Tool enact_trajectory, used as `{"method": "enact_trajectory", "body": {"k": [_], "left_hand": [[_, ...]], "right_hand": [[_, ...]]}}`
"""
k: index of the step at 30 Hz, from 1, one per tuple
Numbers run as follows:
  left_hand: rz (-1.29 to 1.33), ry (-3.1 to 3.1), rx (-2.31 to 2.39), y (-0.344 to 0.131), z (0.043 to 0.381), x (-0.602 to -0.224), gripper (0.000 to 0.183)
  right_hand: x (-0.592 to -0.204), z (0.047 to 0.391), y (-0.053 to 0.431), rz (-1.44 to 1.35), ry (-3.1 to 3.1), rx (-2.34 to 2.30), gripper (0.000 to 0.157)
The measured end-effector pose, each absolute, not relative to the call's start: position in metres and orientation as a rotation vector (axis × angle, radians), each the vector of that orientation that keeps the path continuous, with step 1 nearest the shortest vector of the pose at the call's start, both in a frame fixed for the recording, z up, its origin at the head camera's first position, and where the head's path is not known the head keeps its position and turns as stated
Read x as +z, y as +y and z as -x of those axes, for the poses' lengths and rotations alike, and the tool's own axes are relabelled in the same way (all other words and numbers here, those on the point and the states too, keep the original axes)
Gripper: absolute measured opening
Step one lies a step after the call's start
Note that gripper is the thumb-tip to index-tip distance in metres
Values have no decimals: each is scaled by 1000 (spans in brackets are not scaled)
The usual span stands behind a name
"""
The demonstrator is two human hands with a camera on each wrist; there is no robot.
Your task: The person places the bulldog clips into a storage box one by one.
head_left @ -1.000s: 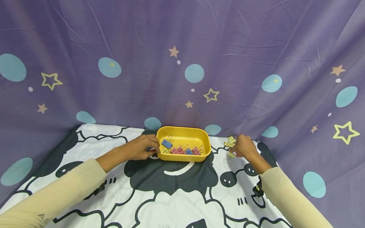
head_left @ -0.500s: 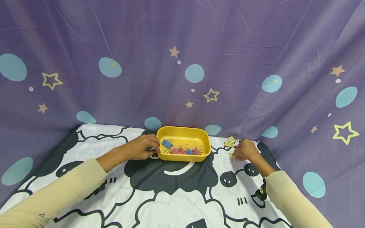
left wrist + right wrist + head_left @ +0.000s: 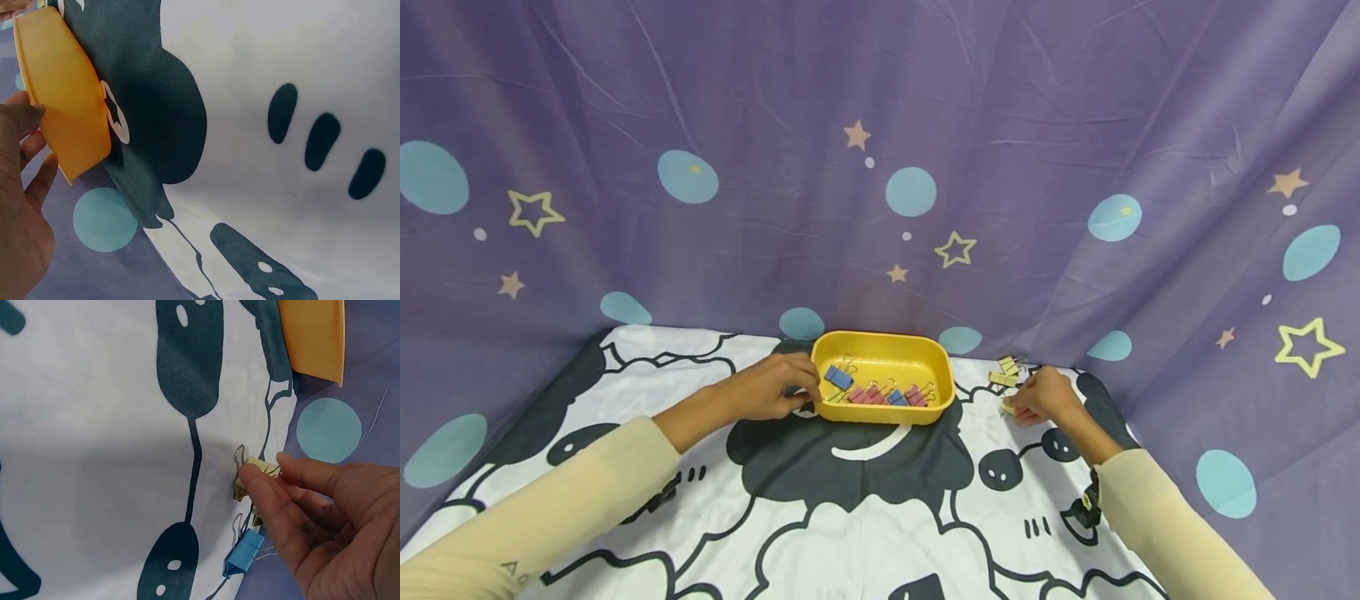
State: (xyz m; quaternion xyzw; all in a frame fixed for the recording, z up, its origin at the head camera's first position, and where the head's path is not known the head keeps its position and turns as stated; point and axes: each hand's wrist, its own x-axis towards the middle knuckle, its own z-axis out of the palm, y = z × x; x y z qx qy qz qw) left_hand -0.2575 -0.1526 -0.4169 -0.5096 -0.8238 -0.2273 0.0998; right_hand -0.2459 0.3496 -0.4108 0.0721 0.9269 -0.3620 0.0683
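Observation:
A yellow plastic tray (image 3: 880,414) stands at the far side of the cloth, with blue binder clips (image 3: 838,377) and pink binder clips (image 3: 868,396) inside. My left hand (image 3: 772,386) grips its left end, the thumb on the rim in the left wrist view. To the right of the tray, my right hand (image 3: 1043,396) pinches a yellow binder clip (image 3: 242,489) between thumb and fingers, low over the cloth. Just beyond that hand lie more yellow binder clips (image 3: 1002,379). A blue binder clip (image 3: 244,553) rests beside the fingers in the right wrist view.
A white cloth (image 3: 865,550) with dark cartoon shapes covers the surface. Directly behind the tray and the loose clips hangs a purple curtain (image 3: 790,208) with stars and blue dots.
The right hand has drawn slightly back from the farther yellow clips, and its fingers now pinch the nearest one. The left hand and the tray have stayed in place.

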Motion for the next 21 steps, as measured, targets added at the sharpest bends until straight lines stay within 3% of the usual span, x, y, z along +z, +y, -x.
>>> {"method": "enact_trajectory", "body": {"k": [16,21], "left_hand": [[1502,-2449,-676,-154,257,-415,21],[1501,-2457,-676,-153,257,-415,21]], "right_hand": [[-408,253,355,-275,2664,-1303,9],[-406,252,354,-275,2530,-1471,17]]}}
